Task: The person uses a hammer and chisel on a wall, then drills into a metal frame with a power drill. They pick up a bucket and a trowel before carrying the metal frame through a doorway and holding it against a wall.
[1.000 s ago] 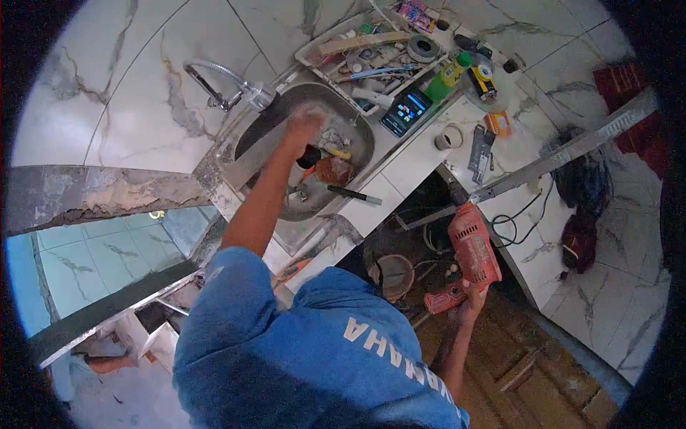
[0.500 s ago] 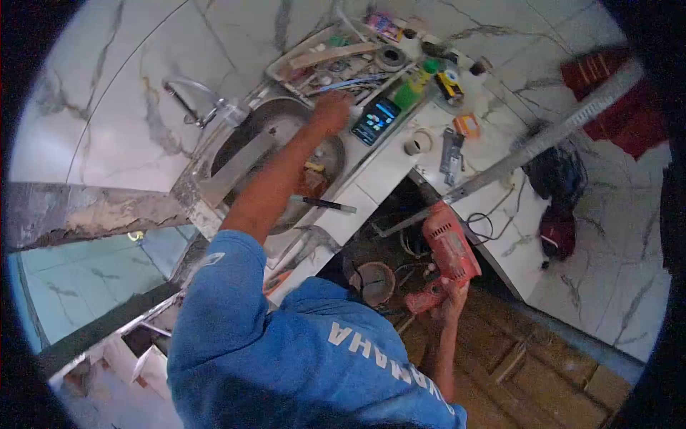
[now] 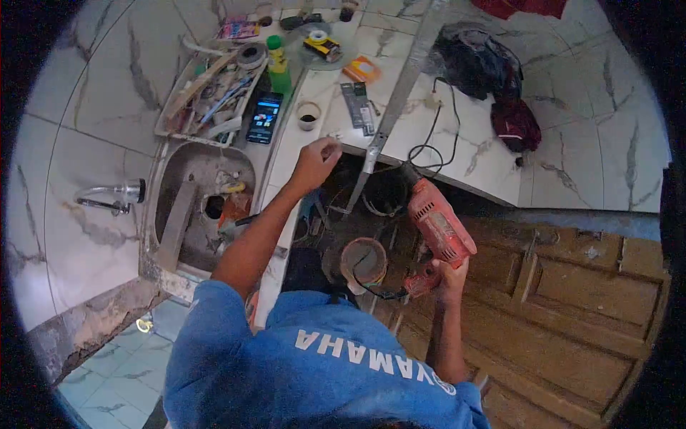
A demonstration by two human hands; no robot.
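Note:
My right hand (image 3: 451,279) grips the rear of a red power drill (image 3: 441,223) whose nose points up and to the left, toward the counter edge. My left hand (image 3: 318,163) is closed, with its fingers curled in above the counter edge near a small cup (image 3: 308,116). Whatever is in those fingers, if anything, is too small to make out. Beyond the left hand, several flat grey packets (image 3: 357,109) lie on the white counter (image 3: 325,89). A phone (image 3: 264,118) with a lit screen rests beside the sink.
A tray (image 3: 163,127) of tools borders the dirty sink (image 3: 163,161). Beside it stands a green bottle (image 3: 279,71). A long metal bar (image 3: 400,89) slants across the counter and past its edge. A black cable (image 3: 454,121), a dark bag (image 3: 475,61) and a bucket (image 3: 363,261) are nearby.
My left hand has come away from the tool tray and moved right, to the counter edge. The view has turned. The drill stays in my right hand.

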